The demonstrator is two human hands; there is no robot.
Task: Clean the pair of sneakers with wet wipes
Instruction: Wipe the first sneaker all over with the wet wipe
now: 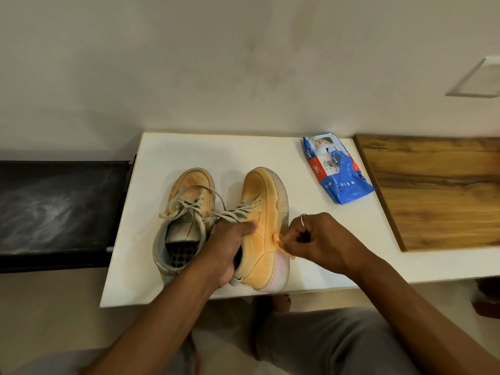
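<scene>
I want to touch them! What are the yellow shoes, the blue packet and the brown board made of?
Sneakers: probably suede or soft leather, matte with patchy colour; the soles look like ribbed rubber.
Wipes packet: thin plastic film, glossy and crinkled.
Board: wood or a wood-look laminate, with dark grain streaks and a smooth surface; I cannot tell which.

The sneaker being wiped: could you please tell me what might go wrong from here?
1. The wipe pinched by the right hand already looks orange-stained, so it may smear colour onto the pale sole of the held sneaker.
2. Its heel sits near the front edge of the table; if the left hand loosens, rubbing could push it off.
3. Loose laces of the other sneaker run toward the left hand and might get dragged.
</scene>
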